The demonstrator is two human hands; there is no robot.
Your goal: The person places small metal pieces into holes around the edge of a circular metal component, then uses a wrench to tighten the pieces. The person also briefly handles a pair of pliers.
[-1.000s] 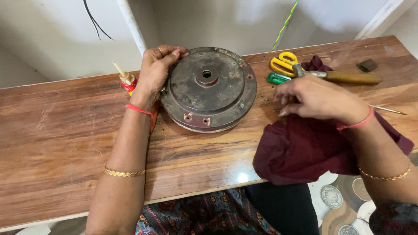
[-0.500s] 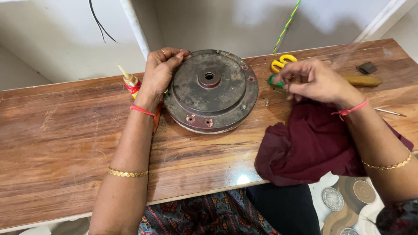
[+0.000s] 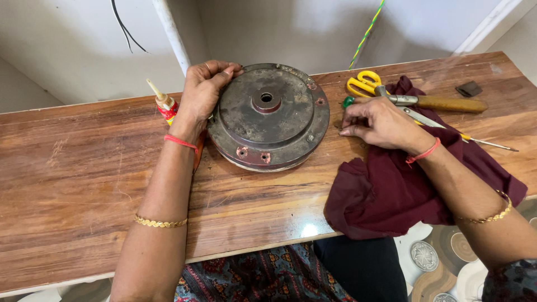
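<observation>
A round, rusty grey metal disc (image 3: 263, 126) with a centre hole lies flat on the wooden table (image 3: 84, 179). My left hand (image 3: 202, 92) grips its left rim, fingers curled over the top edge. My right hand (image 3: 380, 123) rests just right of the disc, partly on a maroon cloth (image 3: 386, 193). Its fingertips are pinched together near the table, and I cannot see whether they hold anything. A green-tipped tool (image 3: 348, 102) lies just above that hand.
A small red and white glue tube (image 3: 165, 105) lies behind my left hand. Yellow-handled scissors (image 3: 362, 83), a wooden-handled tool (image 3: 444, 103), a thin screwdriver (image 3: 486, 144) and a small dark piece (image 3: 469, 88) lie at the right. A white pipe (image 3: 170, 33) stands behind the table.
My right hand drew back from the scissors and green-tipped tool, toward me and the disc's right edge. The left hand kept its grip on the disc.
</observation>
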